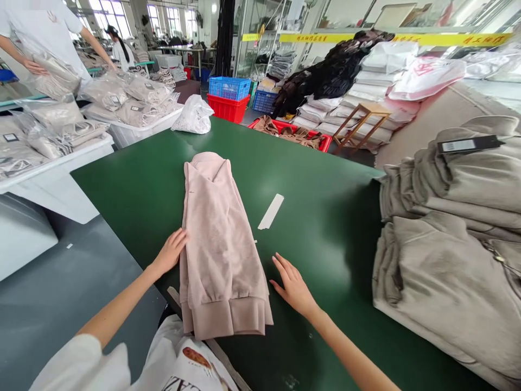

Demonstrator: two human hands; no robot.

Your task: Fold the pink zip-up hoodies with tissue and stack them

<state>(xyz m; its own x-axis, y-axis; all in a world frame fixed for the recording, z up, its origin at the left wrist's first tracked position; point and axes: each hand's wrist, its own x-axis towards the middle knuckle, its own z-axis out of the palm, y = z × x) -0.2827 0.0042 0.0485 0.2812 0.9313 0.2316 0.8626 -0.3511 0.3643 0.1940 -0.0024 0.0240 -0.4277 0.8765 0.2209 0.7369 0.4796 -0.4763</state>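
Note:
A pale pink hooded sweatshirt [217, 244] lies folded lengthwise on the green table [321, 217], hood away from me and ribbed hem at the near edge. My left hand [171, 252] rests open against the garment's left edge. My right hand [292, 285] lies open and flat on the table just right of the garment, fingers pointing toward it, holding nothing. A white paper strip [271, 211] lies on the table beyond my right hand.
A tall stack of folded beige garments [456, 239] with a black tag [468, 145] fills the table's right side. A white plastic bag [194, 115] sits at the far edge. Bagged garments [61, 130] cover white tables at left, where another person [44, 32] handles one. Red and blue crates [228, 98] stand behind.

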